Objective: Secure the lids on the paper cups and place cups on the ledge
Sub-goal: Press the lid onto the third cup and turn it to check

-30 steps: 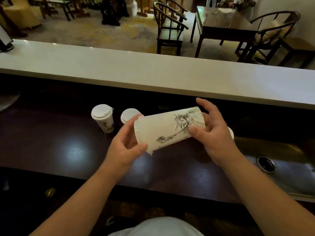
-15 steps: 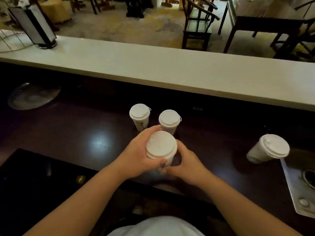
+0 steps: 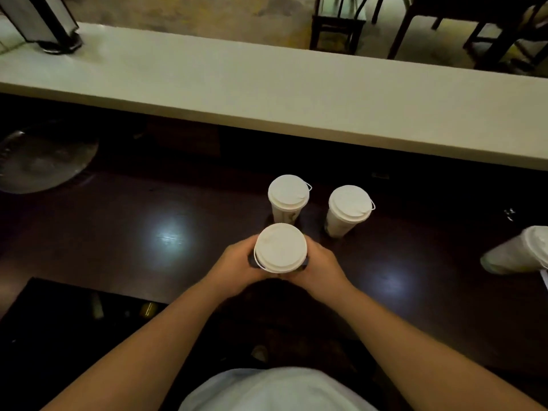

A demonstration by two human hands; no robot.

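I am holding a lidded paper cup (image 3: 280, 247) upright between both palms, over the near part of the dark counter (image 3: 118, 232). My left hand (image 3: 237, 266) is curling around its left side and my right hand (image 3: 318, 266) around its right side, fingers closed on the cup wall below the white lid. Contents cannot be told; the lid is covering the mouth. Just beyond it, two more lidded cups are standing upright on the counter: one (image 3: 287, 197) directly behind, one (image 3: 348, 209) to its right, slightly apart. A fourth lidded cup (image 3: 519, 250) is showing at the right edge, tilted. The pale ledge (image 3: 267, 93) is running across behind the counter, carrying no cups.
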